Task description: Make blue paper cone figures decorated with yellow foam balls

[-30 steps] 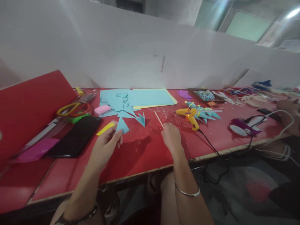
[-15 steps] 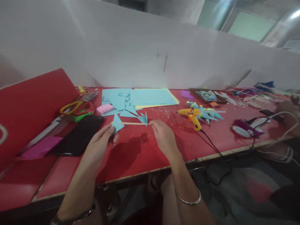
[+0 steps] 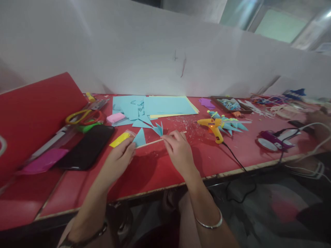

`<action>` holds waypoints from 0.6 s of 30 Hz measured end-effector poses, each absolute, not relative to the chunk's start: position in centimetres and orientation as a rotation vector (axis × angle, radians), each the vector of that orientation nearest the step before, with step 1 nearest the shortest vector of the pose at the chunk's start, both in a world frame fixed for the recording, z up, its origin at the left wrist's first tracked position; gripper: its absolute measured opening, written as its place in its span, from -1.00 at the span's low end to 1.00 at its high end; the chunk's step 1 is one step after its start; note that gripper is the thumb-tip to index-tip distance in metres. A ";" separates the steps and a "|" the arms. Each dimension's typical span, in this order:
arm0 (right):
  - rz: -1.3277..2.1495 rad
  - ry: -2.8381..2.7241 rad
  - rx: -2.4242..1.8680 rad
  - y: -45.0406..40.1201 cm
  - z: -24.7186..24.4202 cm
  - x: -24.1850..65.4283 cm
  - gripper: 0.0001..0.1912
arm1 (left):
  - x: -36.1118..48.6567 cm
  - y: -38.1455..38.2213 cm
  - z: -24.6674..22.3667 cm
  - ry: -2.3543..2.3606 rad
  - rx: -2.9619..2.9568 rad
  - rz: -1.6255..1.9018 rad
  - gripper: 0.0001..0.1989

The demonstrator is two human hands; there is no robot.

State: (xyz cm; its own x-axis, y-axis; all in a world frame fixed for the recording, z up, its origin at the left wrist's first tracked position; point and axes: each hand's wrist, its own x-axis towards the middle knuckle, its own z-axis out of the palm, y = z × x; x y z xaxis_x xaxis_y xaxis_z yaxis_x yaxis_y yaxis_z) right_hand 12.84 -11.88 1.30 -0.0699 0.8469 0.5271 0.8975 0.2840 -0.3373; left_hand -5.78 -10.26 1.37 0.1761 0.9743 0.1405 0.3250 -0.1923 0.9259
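Observation:
My left hand pinches a light blue paper triangle together with one end of a thin pale wooden stick. My right hand is closed on the stick farther along, and its other end pokes out past my fingers. The paper lies against the stick's left end; whether it is wrapped round it I cannot tell. Just beyond my hands stand folded blue paper pieces. Beside my left hand lies a yellow packet.
Right of my hands are a yellow glue gun with a cord and a blue paper spiky shape. Blue paper sheets lie by the wall. Scissors and a black phone are at left. Another person's hand is far right.
My left hand has moved right, bringing the paper triangle against the stick and uncovering the yellow packet. My right hand has shifted its hold inward along the stick, which now tilts.

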 end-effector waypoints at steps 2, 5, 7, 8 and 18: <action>-0.169 -1.884 -1.585 -12.1 1.4 12.3 -0.73 | -5.8 -10.0 0.7 1.221 1.703 0.998 -0.77; -0.250 -1.864 -1.616 -12.4 1.5 11.5 -0.77 | -5.8 -9.9 0.3 1.264 1.810 0.976 -0.75; -0.212 -1.929 -1.584 -12.5 1.4 11.1 -0.80 | -5.6 -10.0 0.5 1.306 1.865 0.985 -0.74; -0.160 -1.979 -1.558 -12.6 1.3 10.9 -0.82 | -5.5 -10.1 0.6 1.312 1.890 0.994 -0.74; 0.538 -1.927 -1.383 -12.6 1.9 11.6 -0.82 | -4.9 -10.6 1.3 1.197 2.059 0.823 -0.72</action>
